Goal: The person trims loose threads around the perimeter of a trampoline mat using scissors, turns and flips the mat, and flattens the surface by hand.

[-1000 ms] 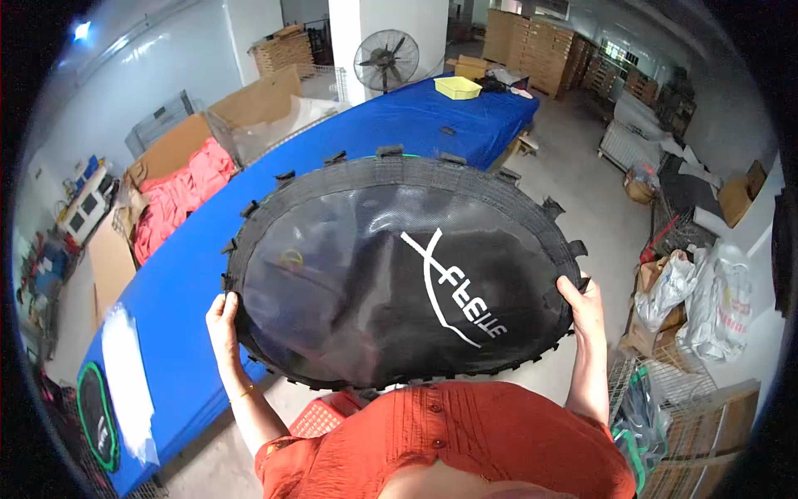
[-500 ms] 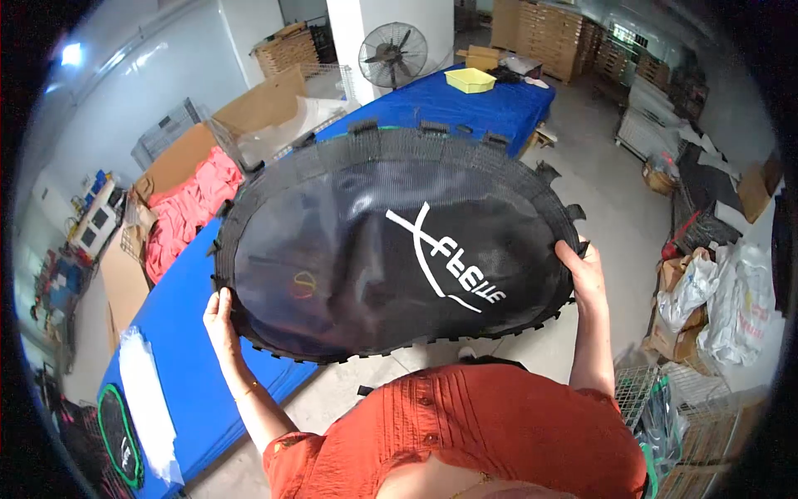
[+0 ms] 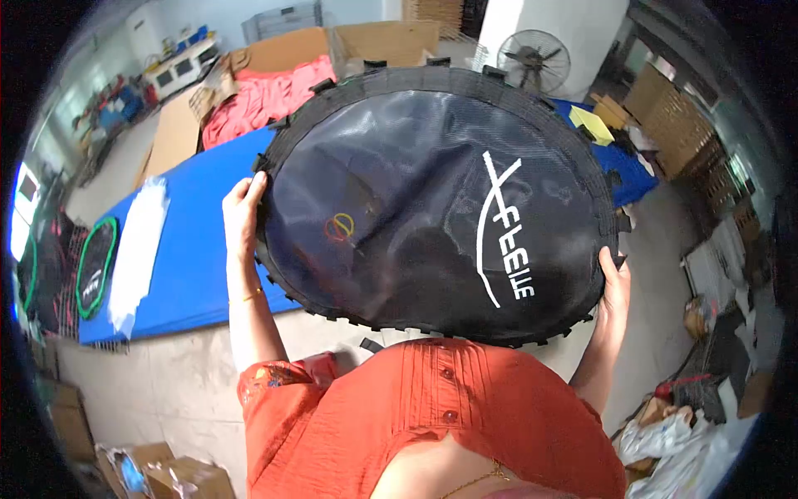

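Note:
A large oval black mesh mat (image 3: 399, 224) with a white printed logo and black tabs round its rim is held up in front of my chest. My left hand (image 3: 243, 212) grips its left edge, fingers closed on the rim. On the right edge, my right hand (image 3: 613, 279) is closed on the rim, thumb on the face of the mat. Two small rings, one red and one yellow, show on or through the mesh at its left part. Behind and below the mat lies a blue-covered table (image 3: 199, 241).
White sheets (image 3: 141, 249) lie on the table's left end, by a green-edged black mat (image 3: 97, 266). Pink cloth (image 3: 266, 100) and a fan (image 3: 534, 62) stand beyond. Cardboard boxes (image 3: 179, 476) are at the lower left; plastic bags (image 3: 673, 441) at the lower right.
The view has swung to the left, so the table, pink cloth and fan now appear further right. The mat has tilted, its left side higher, with both hands still on its rim.

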